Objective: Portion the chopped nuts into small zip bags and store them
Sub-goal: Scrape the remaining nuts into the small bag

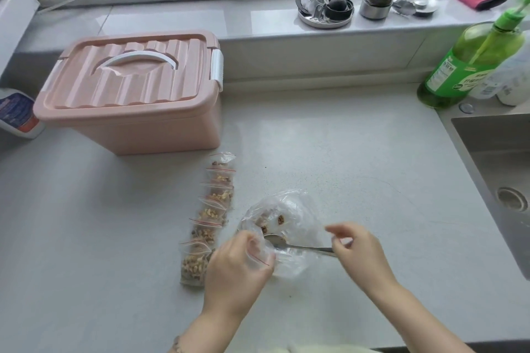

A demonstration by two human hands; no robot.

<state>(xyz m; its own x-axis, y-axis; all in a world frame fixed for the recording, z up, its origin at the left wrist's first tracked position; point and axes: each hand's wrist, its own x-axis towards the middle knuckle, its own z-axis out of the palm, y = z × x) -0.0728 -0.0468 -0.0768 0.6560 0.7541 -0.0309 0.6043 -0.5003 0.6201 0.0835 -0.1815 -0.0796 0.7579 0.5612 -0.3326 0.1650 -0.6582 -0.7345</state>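
Note:
Several small zip bags filled with chopped nuts (210, 215) lie in a row on the white counter. My left hand (238, 266) grips a small clear zip bag with a red strip (262, 252) at its mouth. Beside it lies a large clear plastic bag (289, 226) holding a few nut pieces. My right hand (360, 252) pinches the handle of a metal spoon (298, 244), whose bowl sits at the small bag's mouth, over the large bag.
A pink lidded storage box (134, 94) with a white handle stands at the back left. A steel sink (499, 180) lies at the right. Green and white bottles (473, 66) stand by it, with metal items on the window sill (327, 10).

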